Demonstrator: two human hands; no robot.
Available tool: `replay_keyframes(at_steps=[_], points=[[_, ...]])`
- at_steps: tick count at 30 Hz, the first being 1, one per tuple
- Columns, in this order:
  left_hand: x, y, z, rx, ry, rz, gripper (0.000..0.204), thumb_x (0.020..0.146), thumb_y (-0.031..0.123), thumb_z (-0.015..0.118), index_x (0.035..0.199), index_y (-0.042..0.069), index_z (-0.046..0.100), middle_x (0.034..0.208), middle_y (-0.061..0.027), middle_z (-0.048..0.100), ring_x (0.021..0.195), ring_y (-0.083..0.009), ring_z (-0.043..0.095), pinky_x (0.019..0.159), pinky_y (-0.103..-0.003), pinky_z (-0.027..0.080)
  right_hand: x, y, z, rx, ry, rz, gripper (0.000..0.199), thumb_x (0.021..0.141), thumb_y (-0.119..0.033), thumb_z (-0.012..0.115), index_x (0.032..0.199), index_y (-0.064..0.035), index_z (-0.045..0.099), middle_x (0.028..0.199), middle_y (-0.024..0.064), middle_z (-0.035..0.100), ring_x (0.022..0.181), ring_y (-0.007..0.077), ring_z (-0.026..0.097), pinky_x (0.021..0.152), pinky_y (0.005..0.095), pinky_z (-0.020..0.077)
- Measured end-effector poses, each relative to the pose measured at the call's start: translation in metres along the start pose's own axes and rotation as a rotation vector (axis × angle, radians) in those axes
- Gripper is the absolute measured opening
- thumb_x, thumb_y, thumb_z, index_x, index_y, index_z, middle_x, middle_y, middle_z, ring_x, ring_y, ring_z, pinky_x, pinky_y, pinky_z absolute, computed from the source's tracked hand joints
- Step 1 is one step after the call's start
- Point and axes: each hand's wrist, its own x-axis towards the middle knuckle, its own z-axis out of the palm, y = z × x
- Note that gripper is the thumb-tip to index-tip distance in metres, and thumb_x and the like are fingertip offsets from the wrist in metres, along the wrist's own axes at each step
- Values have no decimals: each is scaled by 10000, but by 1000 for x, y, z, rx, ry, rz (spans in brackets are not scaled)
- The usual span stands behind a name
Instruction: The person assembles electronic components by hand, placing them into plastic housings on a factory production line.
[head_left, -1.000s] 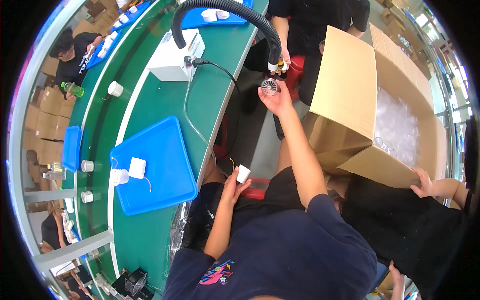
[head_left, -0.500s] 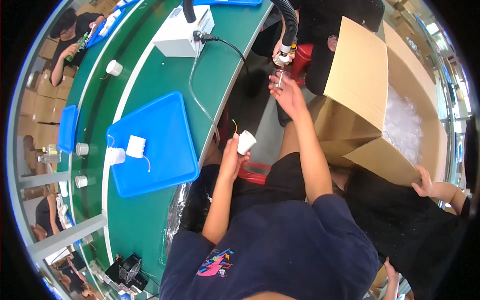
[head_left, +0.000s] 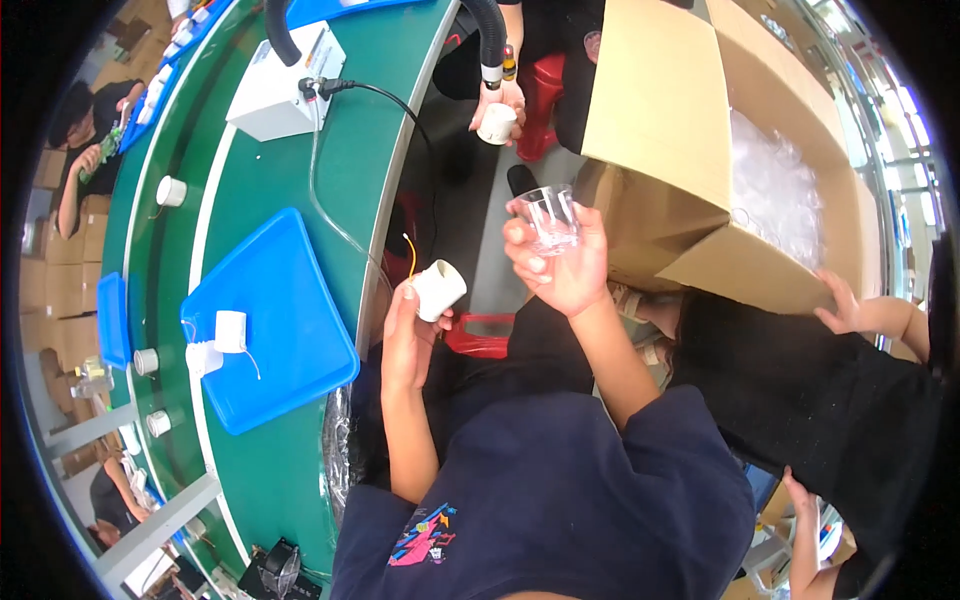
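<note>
A worker's right hand grips a clear cup, fingers wrapped round it, raised in the open gap between the green bench and a brown carton. The left hand pinches a white cylinder just off the bench edge. On the bench, a blue tray holds two white pieces; a white box sits beyond.

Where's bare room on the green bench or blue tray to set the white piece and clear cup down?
Free: most of the blue tray, right of the two white pieces at its left edge; also the green bench between the tray and white box, apart from a thin cable. Crowded: the far strip with white cups.
</note>
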Motion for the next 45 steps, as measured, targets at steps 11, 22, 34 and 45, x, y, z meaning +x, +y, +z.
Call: replay_keyframes(at_steps=[11,22,34,45], points=[[-31,45,20,1304,73,496,550,830,102,751,1328,28,529,1255,-146,538,1087,-302,611,885,-380,516,-33,20,21,-1412,398,-193,438,898,-182,687,1247,6,501,1075,104,636,976,127,595,812,278,504],[-33,44,8,844,-140,318,642,757,75,805,1348,70,553,1311,-125,505,1137,-237,598,866,-340,531,-24,29,10,-1475,359,46,402,904,-300,720,1156,-1,628,976,47,658,864,101,595,737,277,491],[-30,40,-9,714,-296,357,599,758,43,788,1316,37,570,1349,-116,500,1181,-234,571,961,-350,487,-30,30,-1,-1190,323,119,348,1004,-362,568,1105,-38,647,872,-40,630,700,31,460,594,201,367],[-29,26,-1,710,-224,349,613,741,64,801,1313,45,582,1303,-111,544,1144,-239,601,948,-339,495,-33,48,-1,-1302,361,146,416,1023,-425,500,1111,-40,633,862,-10,634,665,38,484,564,200,395]])
